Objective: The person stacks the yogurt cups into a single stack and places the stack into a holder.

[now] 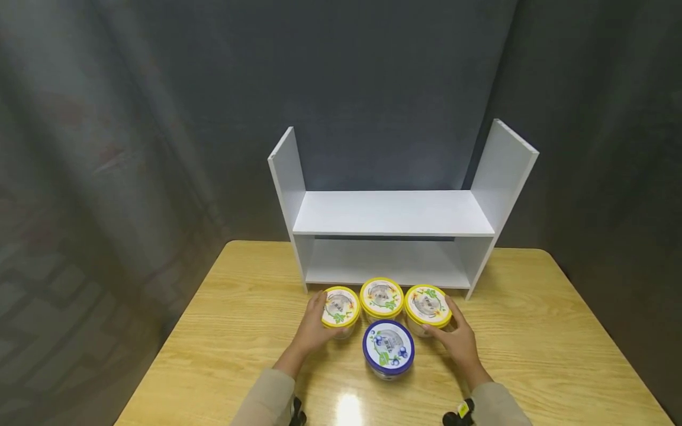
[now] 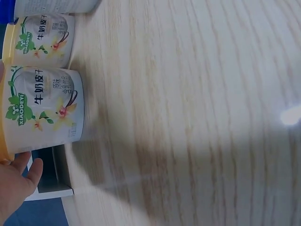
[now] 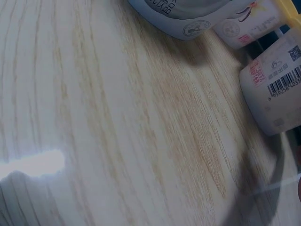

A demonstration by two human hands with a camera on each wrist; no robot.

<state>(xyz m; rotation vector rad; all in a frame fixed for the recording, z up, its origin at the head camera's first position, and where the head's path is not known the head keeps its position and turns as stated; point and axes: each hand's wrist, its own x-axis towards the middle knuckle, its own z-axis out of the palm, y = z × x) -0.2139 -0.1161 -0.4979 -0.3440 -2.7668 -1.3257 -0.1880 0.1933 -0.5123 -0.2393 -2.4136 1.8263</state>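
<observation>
Four tubs is avoided here: several printed tubs stand upright together on the table. My left hand (image 1: 311,328) holds the left yellow-lidded tub (image 1: 341,307), thumb on the near side and fingers on its outer side. The right yellow-lidded tub (image 1: 428,306) is held by my right hand (image 1: 459,342), thumb in front and fingers at its right. Between them is another yellow-lidded tub (image 1: 382,297), and nearer me a blue-lidded tub (image 1: 388,347); neither is held. In the left wrist view, fingers (image 2: 33,172) curl beside the held tub (image 2: 44,106). The right wrist view shows the right tub's barcode side (image 3: 277,84).
A white two-level shelf (image 1: 393,213) with tall side panels stands behind the tubs, close to them. The wooden table (image 1: 559,355) extends to both sides. Dark grey curtains (image 1: 383,89) hang behind and beside it.
</observation>
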